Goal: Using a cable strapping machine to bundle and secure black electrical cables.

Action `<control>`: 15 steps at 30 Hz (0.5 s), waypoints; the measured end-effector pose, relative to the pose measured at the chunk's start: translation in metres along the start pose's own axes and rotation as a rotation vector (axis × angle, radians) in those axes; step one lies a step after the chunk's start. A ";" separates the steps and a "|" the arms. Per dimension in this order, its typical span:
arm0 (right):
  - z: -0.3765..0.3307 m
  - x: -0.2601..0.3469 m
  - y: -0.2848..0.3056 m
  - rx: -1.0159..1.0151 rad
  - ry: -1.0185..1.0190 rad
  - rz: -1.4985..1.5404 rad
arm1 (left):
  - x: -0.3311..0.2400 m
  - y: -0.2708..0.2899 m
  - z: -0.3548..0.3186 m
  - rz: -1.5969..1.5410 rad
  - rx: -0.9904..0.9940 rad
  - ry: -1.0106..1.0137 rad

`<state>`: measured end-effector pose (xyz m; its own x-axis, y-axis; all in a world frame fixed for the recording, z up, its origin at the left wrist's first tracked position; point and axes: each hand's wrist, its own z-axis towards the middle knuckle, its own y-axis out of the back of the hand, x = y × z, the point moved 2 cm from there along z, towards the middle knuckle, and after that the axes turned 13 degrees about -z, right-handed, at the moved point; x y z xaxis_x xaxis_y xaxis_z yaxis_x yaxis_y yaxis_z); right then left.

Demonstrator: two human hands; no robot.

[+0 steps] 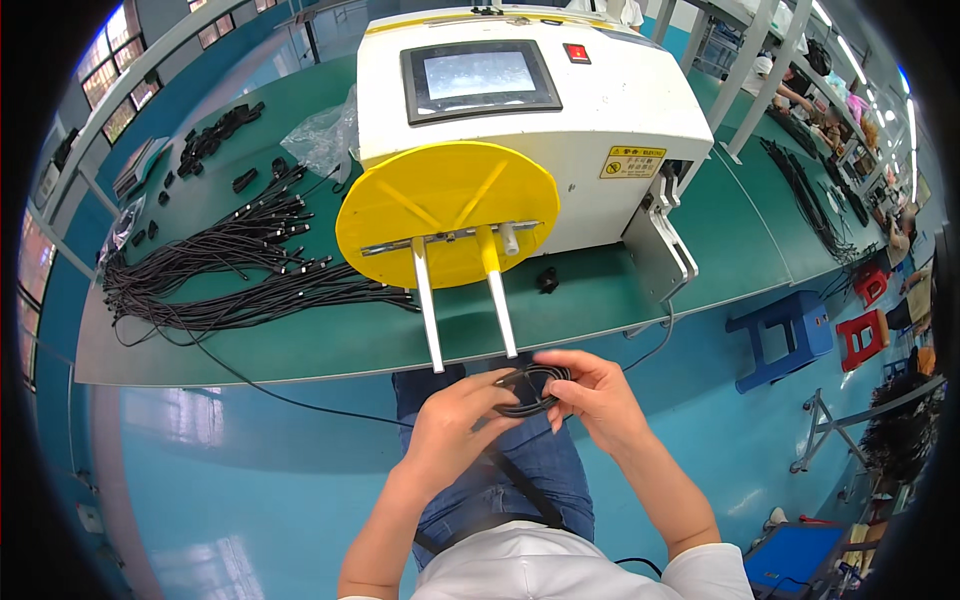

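A small coil of black cable [522, 408] is held between my two hands, above my lap and just off the table's front edge. My left hand [460, 420] closes its fingers on the coil's left side. On its right side, my right hand [592, 393] pinches the loops between thumb and fingers. Just beyond my hands is a white winding machine [600, 100] with a round yellow disc [390, 205]. Two silvery prongs [427, 310] stick out from the disc toward me, with no cable around them.
A large bundle of black cables [190, 270] lies on the green table [330, 345] to the left, near a clear plastic bag [325, 135] and small black parts [245, 180]. More cables [805, 195] lie far right. A blue stool [785, 335] stands on the floor at right.
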<state>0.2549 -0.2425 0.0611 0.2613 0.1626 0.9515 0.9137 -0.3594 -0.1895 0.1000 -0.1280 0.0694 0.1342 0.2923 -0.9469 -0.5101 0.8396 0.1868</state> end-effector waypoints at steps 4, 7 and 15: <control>-0.004 0.007 -0.008 -0.141 0.078 0.036 | 0.005 -0.005 -0.001 -0.342 -0.090 0.111; -0.006 0.003 -0.009 -0.153 0.102 -0.055 | 0.016 -0.006 -0.002 -0.893 -0.148 0.171; -0.006 0.002 -0.014 -0.240 0.278 -0.643 | 0.031 -0.005 -0.004 -0.947 -0.102 0.456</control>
<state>0.2411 -0.2427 0.0671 -0.4207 0.1815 0.8889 0.7580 -0.4680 0.4543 0.1029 -0.1246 0.0378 0.1941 -0.6799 -0.7071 -0.4354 0.5862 -0.6832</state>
